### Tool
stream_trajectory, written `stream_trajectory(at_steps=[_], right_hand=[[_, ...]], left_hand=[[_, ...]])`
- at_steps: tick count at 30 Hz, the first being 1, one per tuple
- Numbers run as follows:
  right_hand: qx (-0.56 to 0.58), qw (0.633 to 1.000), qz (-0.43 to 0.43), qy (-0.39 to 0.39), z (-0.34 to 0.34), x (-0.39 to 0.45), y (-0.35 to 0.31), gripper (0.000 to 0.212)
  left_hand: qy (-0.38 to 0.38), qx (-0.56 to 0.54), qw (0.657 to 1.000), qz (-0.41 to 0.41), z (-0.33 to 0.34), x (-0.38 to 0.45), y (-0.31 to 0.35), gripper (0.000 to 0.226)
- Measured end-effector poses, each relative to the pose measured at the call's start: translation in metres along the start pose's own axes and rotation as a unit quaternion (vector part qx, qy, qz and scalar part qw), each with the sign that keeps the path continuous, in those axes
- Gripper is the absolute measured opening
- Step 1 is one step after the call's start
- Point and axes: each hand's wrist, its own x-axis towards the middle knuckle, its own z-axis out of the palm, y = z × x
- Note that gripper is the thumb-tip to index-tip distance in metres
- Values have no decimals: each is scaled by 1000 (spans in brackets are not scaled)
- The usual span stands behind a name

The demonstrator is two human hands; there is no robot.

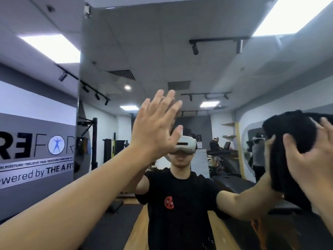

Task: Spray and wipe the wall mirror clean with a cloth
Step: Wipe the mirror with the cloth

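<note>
Black cloth [290, 141] pressed on mirror [207, 56] by right hand [310, 159] (gym reflected); left hand [155, 130] flat, fingers straight.

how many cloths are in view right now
1. A black cloth at the right edge, pressed against the mirror by the right hand. Others may lie outside the frame.

The left hand [153, 129] lies flat against the wall mirror [162, 51], fingers straight and spread, meeting its own reflection. Well to its right, the right hand [310, 156] presses a black cloth [292, 134] to the glass, fingers spread over it.
</note>
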Motion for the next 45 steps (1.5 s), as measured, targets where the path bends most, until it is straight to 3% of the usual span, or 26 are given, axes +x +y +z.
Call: stream_trajectory(at_steps=[7,14,20,27,32,39,45], right_hand=[[-8,997,-57,-49,28,-20,-144,69],[-27,977,-180,-109,55,-58,-284,80],[-5,935,-318,-158,69,-109,-352,63],[16,907,-377,-186,65,-149,-328,90],[-6,879,-435,-197,59,-168,-283,68],[12,910,-391,-137,48,-184,-220,71],[-7,935,-341,-101,39,-196,-153,82]], left_hand=[[70,-119,977,-164,-31,-26,-80,53],[123,-165,973,-105,-37,-45,-103,46],[112,-191,974,-49,-45,-34,-109,47],[98,-186,977,-44,-46,-42,-113,44],[76,-164,982,-58,-33,-55,-112,44],[58,-167,984,19,-16,-61,-63,42],[14,-193,965,176,-7,-65,8,41]])
